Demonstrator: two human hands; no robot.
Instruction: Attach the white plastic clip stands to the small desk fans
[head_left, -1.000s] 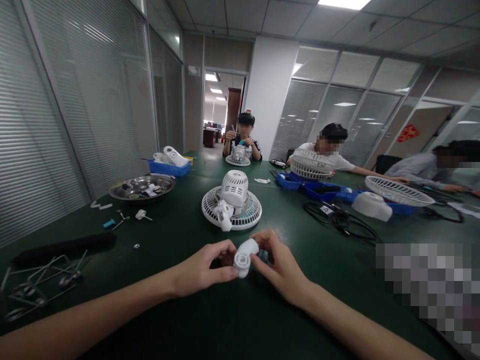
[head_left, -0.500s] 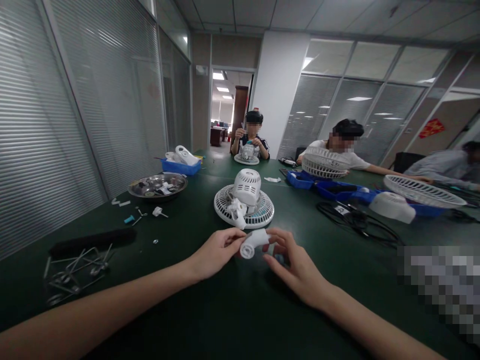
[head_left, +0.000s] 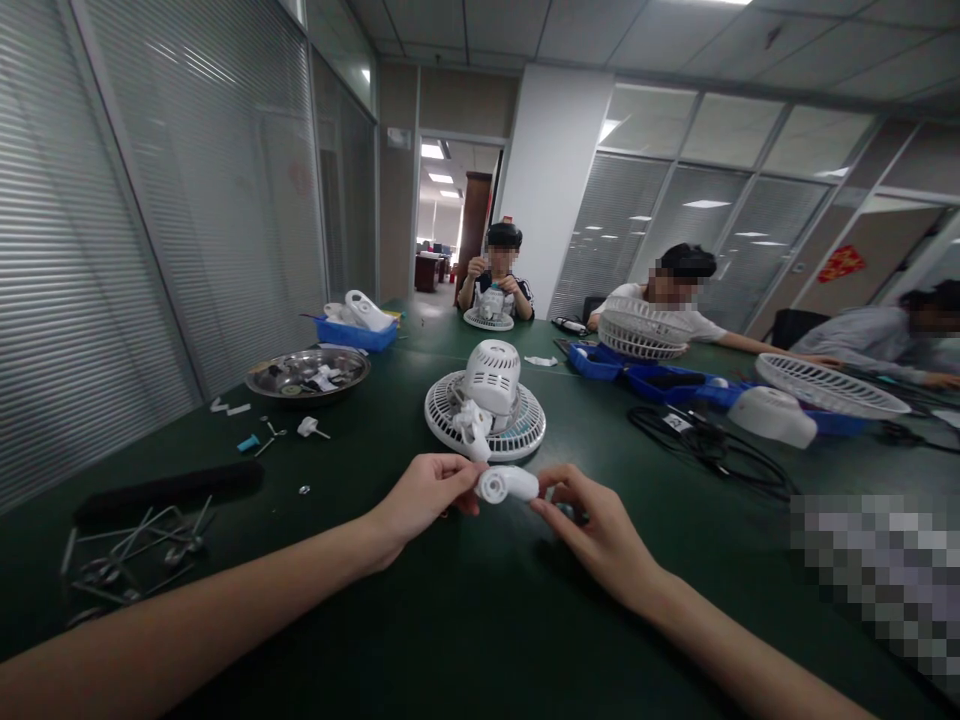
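A white curved plastic piece (head_left: 513, 484) with a round socket at its left end is between my hands, low over the green table. My left hand (head_left: 435, 492) pinches it by the socket end. My right hand (head_left: 592, 520) has thumb and fingertips at its other end, closed round the tip; a small bluish-grey thing shows blurred behind those fingers. Just beyond stands a white fan motor housing (head_left: 493, 374) on a round white grille (head_left: 442, 425), with a white joint (head_left: 474, 425) at its near side.
Left are a metal bowl (head_left: 259, 380) of small parts, a blue tray (head_left: 375, 338), a black brush-like roll (head_left: 169, 492) and a wire frame (head_left: 135, 550). Right lie black cables (head_left: 720, 455), blue bins (head_left: 592, 366) and a white cover (head_left: 776, 415). Several people sit around the table.
The curved piece has turned so its narrower end points more level to the right. My right hand's fingers have drawn closer together at that end. The view has shifted slightly.
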